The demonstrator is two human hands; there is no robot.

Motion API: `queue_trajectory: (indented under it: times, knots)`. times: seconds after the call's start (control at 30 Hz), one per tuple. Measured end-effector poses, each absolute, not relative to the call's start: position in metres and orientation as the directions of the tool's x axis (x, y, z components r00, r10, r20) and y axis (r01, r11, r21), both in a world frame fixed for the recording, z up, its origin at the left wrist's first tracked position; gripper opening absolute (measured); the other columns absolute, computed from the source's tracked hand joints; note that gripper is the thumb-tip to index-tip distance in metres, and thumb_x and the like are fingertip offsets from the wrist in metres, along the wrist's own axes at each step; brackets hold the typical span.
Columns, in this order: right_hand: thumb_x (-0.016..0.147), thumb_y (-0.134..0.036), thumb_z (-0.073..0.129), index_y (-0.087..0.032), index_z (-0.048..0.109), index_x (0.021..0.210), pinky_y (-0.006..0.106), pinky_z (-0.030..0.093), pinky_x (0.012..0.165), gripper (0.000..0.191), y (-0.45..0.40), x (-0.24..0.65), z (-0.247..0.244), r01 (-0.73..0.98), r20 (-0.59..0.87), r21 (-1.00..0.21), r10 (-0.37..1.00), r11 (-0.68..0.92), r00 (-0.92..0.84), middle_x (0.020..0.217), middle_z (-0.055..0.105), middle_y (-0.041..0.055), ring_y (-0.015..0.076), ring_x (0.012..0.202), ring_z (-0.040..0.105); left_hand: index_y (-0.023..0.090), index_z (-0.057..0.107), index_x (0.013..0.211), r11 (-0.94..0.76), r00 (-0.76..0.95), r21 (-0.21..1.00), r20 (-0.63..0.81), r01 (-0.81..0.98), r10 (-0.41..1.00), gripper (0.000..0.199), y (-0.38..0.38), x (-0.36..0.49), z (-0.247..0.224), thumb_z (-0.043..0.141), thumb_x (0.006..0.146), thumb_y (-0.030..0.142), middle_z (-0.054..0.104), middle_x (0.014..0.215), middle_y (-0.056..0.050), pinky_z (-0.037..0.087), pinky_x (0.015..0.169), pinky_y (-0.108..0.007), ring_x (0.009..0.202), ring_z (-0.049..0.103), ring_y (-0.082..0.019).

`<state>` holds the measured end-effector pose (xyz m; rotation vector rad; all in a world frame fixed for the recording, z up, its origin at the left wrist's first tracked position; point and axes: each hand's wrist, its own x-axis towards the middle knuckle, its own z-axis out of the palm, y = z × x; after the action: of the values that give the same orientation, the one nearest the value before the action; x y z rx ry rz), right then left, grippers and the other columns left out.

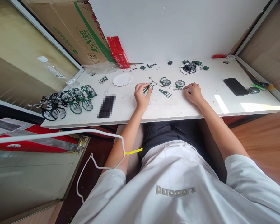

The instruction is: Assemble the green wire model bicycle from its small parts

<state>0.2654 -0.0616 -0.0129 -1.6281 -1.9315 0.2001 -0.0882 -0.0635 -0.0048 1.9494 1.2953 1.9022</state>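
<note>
1. Taking the round white plate (122, 80) as landmark, lying flat on the white table (133, 109).
2. Pinching, with the left hand (142, 95), well to the plate's right: thumb and fingertips pressed around a small green bicycle frame (146, 88), topped by silver handlebars (153, 81).
3. Resting low, farther right of the plate, with the right hand (194, 94): fingers curled beside thin silver parts (176, 89); cannot tell whether pinching any.
4. Spotting, between the hands and right of the plate, a wheel with a green fender (165, 82), a bare spoked wheel (180, 83) and loose green parts (165, 93).
5. Glancing left of the plate: seeing green bicycles (80, 98) and black bicycles (53, 107) standing bunched together.
6. Sweeping behind the plate: finding a red box (121, 57), upright and open.
7. Looking far right of the plate: catching dark parts (189, 67) heaped on a second plate (183, 72), then a black phone (236, 86).
</note>
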Motion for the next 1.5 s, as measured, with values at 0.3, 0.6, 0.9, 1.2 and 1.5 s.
queue_trajectory:
  times: [0.3, 0.6, 0.9, 1.2, 1.5]
  knots:
    - [0.104, -0.04, 0.053, -0.02, 0.08, 0.123, 0.069, 0.05, 0.117, 0.039, -0.067, 0.256, -0.006, 0.823, 0.39, -0.483, 0.915, 0.298, -0.102, 0.131, 0.067, 0.024, 0.0443, 0.129, 0.059, 0.025, 0.087, 0.112, -0.572, -0.093, 0.697, 0.665, 0.432, 0.741, 0.018, -0.067, -0.08, -0.008, 0.084, 0.099, 0.038, 0.075, 0.11, -0.011, 0.061, 0.103, -0.041, 0.112, 0.072, -0.027]
    - [0.107, -0.035, 0.049, -0.021, 0.078, 0.121, 0.06, 0.054, 0.114, 0.036, -0.073, 0.245, -0.001, 0.789, 0.417, -0.474, 0.889, 0.391, -0.19, 0.126, 0.068, 0.0208, 0.0404, 0.125, 0.062, 0.024, 0.087, 0.111, -0.574, 0.031, 0.677, 0.634, 0.461, 0.772, 0.017, -0.062, -0.076, -0.018, 0.085, 0.097, 0.035, 0.072, 0.108, -0.011, 0.061, 0.104, -0.043, 0.111, 0.069, -0.028]
    - [0.113, -0.035, 0.043, -0.021, 0.081, 0.132, 0.059, 0.047, 0.109, 0.045, -0.065, 0.204, 0.011, 0.814, 0.419, -0.347, 0.854, 0.466, -0.31, 0.128, 0.073, 0.0204, 0.0419, 0.127, 0.055, 0.024, 0.085, 0.107, -0.579, 0.076, 0.657, 0.627, 0.484, 0.775, 0.012, -0.062, -0.074, -0.02, 0.084, 0.096, 0.026, 0.073, 0.107, -0.01, 0.06, 0.105, -0.043, 0.109, 0.07, -0.027]
    - [0.109, -0.025, 0.049, -0.019, 0.082, 0.137, 0.059, 0.044, 0.105, 0.043, -0.033, 0.18, 0.005, 0.827, 0.33, -0.235, 0.843, 0.51, -0.426, 0.132, 0.072, 0.0234, 0.0438, 0.128, 0.051, 0.024, 0.085, 0.105, -0.575, 0.072, 0.661, 0.625, 0.482, 0.777, 0.012, -0.064, -0.074, -0.019, 0.084, 0.095, 0.03, 0.074, 0.105, -0.009, 0.061, 0.104, -0.043, 0.107, 0.07, -0.027]
    - [0.109, -0.022, 0.052, -0.021, 0.087, 0.133, 0.057, 0.046, 0.104, 0.042, -0.031, 0.183, 0.003, 0.833, 0.339, -0.23, 0.843, 0.504, -0.417, 0.13, 0.071, 0.0217, 0.0421, 0.126, 0.054, 0.023, 0.085, 0.106, -0.585, 0.086, 0.656, 0.627, 0.477, 0.774, 0.012, -0.063, -0.075, -0.021, 0.084, 0.095, 0.029, 0.073, 0.106, -0.009, 0.06, 0.102, -0.042, 0.106, 0.07, -0.026]
